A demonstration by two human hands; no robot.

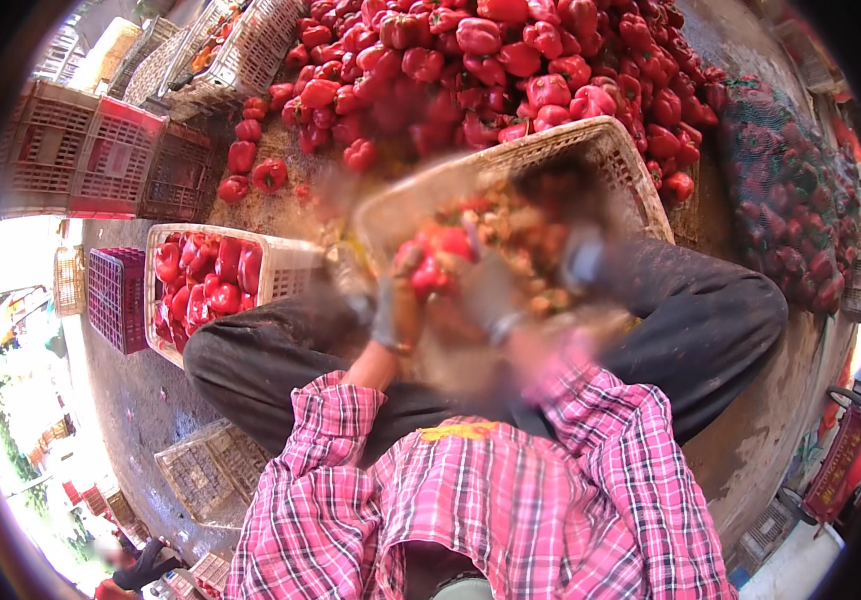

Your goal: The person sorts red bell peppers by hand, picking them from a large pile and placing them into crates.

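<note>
Both my hands are gloved and close together over a pale plastic crate [636, 175] between my legs. My left hand [398, 312] is closed around a red bell pepper [433, 268]; a smear on the picture blurs its edges. Just to the right, my right hand [496, 297] is beside the pepper. Its fingers are too blurred to show whether they hold anything. Brownish and orange scraps [541, 240] lie in the crate, also blurred.
A big heap of red bell peppers [541, 60] rises ahead. Left stands a white crate [286, 262] of glossy red peppers, beside a purple crate [116, 295]. Stacked crates [81, 150] are far left. A net sack of peppers [791, 200] stands right; another crate [213, 470] lies lower left.
</note>
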